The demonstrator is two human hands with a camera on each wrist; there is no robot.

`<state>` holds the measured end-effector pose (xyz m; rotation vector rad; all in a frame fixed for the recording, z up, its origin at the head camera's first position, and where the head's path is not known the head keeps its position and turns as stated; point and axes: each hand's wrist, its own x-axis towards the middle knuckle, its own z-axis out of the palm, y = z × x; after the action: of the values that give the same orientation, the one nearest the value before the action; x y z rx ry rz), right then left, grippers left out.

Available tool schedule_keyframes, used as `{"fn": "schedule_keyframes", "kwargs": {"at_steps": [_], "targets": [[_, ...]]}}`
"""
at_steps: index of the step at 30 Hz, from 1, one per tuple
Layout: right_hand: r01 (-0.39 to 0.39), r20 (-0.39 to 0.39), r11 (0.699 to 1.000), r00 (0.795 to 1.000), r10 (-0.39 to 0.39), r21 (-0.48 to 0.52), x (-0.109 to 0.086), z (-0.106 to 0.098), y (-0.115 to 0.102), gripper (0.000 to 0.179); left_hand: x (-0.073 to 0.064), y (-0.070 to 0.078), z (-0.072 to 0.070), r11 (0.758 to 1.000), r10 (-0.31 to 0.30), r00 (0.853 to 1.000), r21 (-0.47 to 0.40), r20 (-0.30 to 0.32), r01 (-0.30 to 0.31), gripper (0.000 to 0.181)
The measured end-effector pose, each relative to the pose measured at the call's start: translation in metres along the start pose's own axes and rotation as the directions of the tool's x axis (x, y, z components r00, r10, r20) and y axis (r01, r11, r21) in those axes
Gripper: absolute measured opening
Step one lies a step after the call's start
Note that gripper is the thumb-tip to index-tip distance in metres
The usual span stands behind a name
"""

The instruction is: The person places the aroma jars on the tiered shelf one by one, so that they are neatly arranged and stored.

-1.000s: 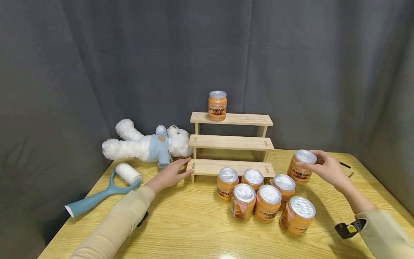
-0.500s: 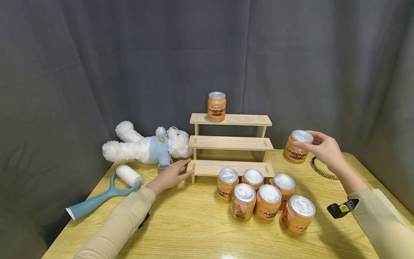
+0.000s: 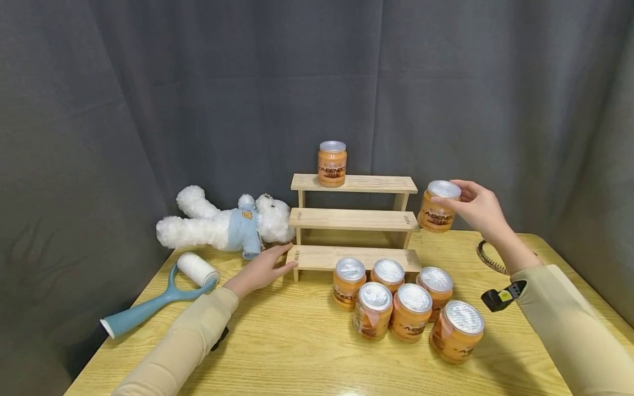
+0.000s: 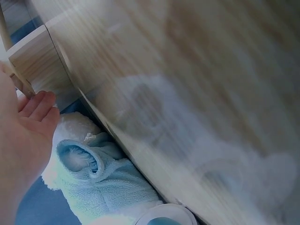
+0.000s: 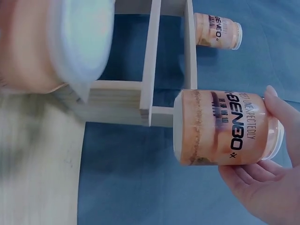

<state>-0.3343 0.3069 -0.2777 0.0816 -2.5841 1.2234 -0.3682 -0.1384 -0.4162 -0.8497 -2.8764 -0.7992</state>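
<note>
My right hand grips an orange jar with a silver lid near its top, held upright in the air just right of the three-step wooden shelf. In the right wrist view the thumb and fingers curl round the jar at its lid end. My left hand touches the left end of the lowest step, fingers extended; the left wrist view shows that hand beside the wood. Another jar stands on the top step at the left. Several more jars stand on the table before the shelf.
A white plush toy in a blue top lies left of the shelf. In front of it is a blue-handled roller with a white roll. A dark toothed hoop lies at the right. A grey curtain hangs behind the table.
My right hand has lifted the jar off the right side of the table and moved it up and left towards the shelf. The left hand stays at the lowest step.
</note>
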Motion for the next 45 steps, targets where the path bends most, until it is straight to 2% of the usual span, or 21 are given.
{"fn": "schedule_keyframes", "kwargs": {"at_steps": [9,15,27,38,45], "targets": [[0.025,-0.014,0.998,1.000,-0.024,0.062,0.026,0.015,-0.017,0.081,-0.002,0.000,-0.002,0.999,-0.030,1.000,-0.015,0.004,0.030,0.069],[0.032,-0.025,0.993,0.999,-0.029,0.118,0.040,0.023,-0.027,0.083,-0.001,-0.001,-0.001,1.000,-0.026,1.000,0.002,0.008,0.026,0.069],[0.063,-0.067,0.986,0.996,-0.053,0.152,0.063,0.045,-0.049,0.082,-0.002,0.001,-0.002,1.000,-0.028,1.000,-0.002,0.009,0.028,0.067],[0.077,-0.066,0.981,0.996,-0.066,0.178,0.081,0.065,-0.051,0.083,-0.003,-0.002,0.001,1.000,-0.027,1.000,-0.015,-0.004,0.027,0.069],[0.117,-0.138,0.974,0.986,-0.091,0.193,0.091,0.075,-0.049,0.085,-0.003,0.000,0.001,0.999,-0.028,1.000,-0.028,-0.004,0.028,0.068]]}}
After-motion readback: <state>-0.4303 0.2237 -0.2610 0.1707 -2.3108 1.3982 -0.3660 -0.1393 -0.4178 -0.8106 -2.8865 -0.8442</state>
